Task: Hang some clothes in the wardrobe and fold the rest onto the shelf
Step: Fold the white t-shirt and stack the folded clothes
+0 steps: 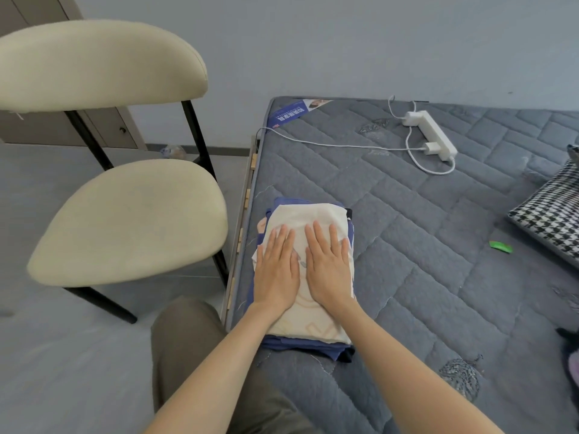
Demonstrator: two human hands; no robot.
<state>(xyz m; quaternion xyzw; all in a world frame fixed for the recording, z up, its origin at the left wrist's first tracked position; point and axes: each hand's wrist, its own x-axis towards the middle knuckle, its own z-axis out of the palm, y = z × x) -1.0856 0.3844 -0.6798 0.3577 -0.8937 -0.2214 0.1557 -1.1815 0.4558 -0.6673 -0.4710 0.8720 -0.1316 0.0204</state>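
Both your hands lie flat on the stack of folded clothes. Your left hand and right hand sit side by side, palms down, fingers straight and pointing toward the far edge of the mattress. Each grip is released, grasping nothing, only pressing on the cream top that crowns the stack. Blue clothes stick out beneath it at the near and far ends, and a black piece peeks out at the stack's near right corner. The stack rests on the mattress, close along its left edge.

Near the far edge lies a white power strip with a charger plugged in and a cable trailing to the left edge. A houndstooth pillow sits at the right edge, with a green scrap near it. A cream chair stands on the floor just beside the left edge.
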